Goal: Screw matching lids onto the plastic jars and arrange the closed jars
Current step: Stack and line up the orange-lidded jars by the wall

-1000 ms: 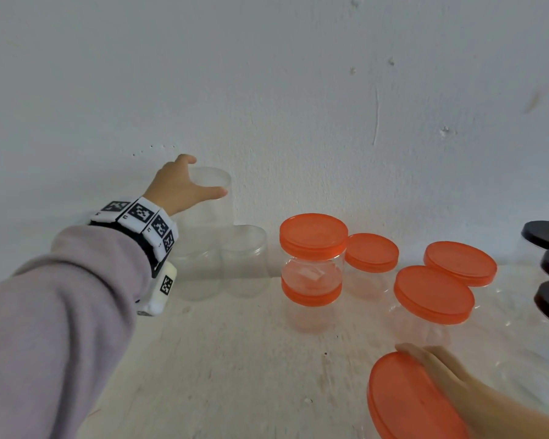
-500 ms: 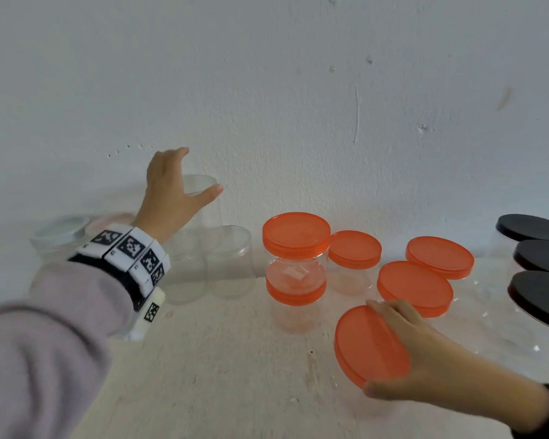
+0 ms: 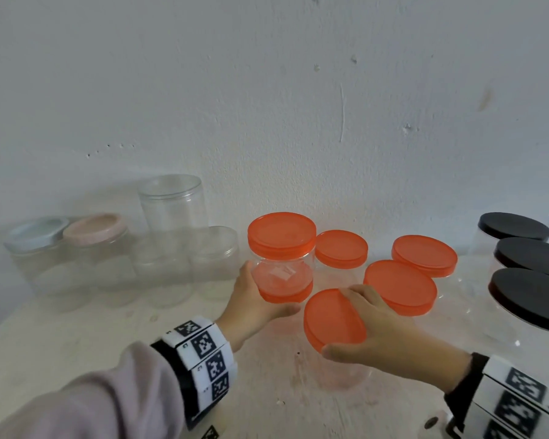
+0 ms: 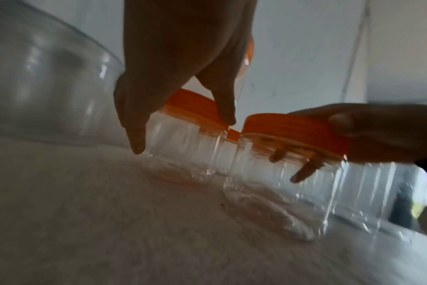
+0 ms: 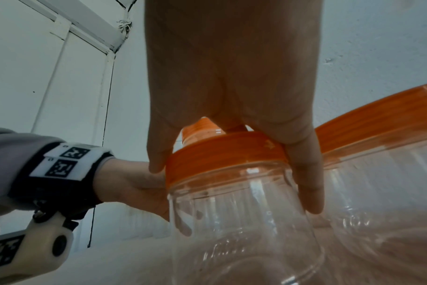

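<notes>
- Jars with orange lids crowd the middle of the pale surface point(image 3: 76, 337), and the 2-high stack of orange-lidded jars point(image 3: 282, 264) near the wall serves as the landmark.
- Left hand point(image 3: 254, 304) cups the stack at the lower jar's lid, thumb in front and fingers point(image 4: 134, 133) curved round its far side; the left wrist view shows those fingers pointing down along the clear wall.
- Right hand point(image 3: 384, 337) grips the nearest orange-lidded jar point(image 3: 333, 318), just in front and to the right of the stack, thumb and fingers curled over the lid's rim.
- Only the right wrist view shows this jar's clear, ribbed body point(image 5: 244, 221) under the lid, with fingertips reaching down past the lid's edge; from the head view the body is mostly hidden by the lid and hand.
- 3 more orange-lidded jars point(image 3: 400, 286) stand right of the stack, close together.
- Further right of the stack, at the picture's edge, stand black-lidded jars point(image 3: 526, 296).
- Left of the stack, clear jars without coloured lids point(image 3: 171, 210) are piled against the wall, 1 on top of 2; beyond them stand a pink-lidded jar point(image 3: 92, 229) and a pale blue-lidded jar point(image 3: 35, 234).
- Both wrists wear bands with black-and-white square code markers point(image 3: 203, 343); no readable words show, and a pale patch inside the stack's upper jar is too blurred to read.
</notes>
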